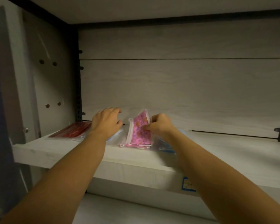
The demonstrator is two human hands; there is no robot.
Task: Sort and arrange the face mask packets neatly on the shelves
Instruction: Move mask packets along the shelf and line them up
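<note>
On the shelf: 1 red packet at the left edge, 1 pink packet mid-shelf, 2 bluish packets partly hidden. 2 hands.

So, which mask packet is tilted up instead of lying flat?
The pink patterned packet, pinched by the right hand. The red packet at the left lies flat.

Looking pale and matt, with faint wood grain: the shelf and the back panel. Showing glossy clear plastic around printed pink cloth: the pink mask packet; showing the same glossy film over dark red: the red mask packet. Appearing dark, perforated, like metal: the corner upright.
</note>
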